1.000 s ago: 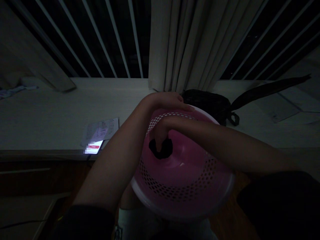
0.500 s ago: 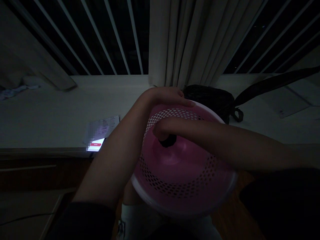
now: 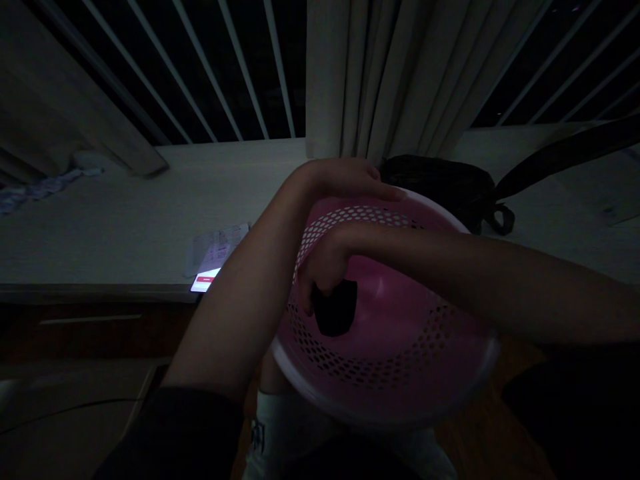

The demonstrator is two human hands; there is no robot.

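The left hand (image 3: 356, 179) grips the pink basket (image 3: 395, 320); the right hand (image 3: 327, 263), fingers closed, holds a black item (image 3: 336, 312) inside, unreleased.

No lettering, brand or number was legible. Left of the pink basket (image 3: 395, 320), a paper sheet (image 3: 217, 243) bore lines of fine print, too small and dim to read. Just in front of that sheet, also left of the basket, a lit phone screen (image 3: 204, 281) showed a red bar with a faint pale mark, likewise unreadable. Below the basket, a white sock (image 3: 280, 410) carried a dark patch whose design could not be made out.
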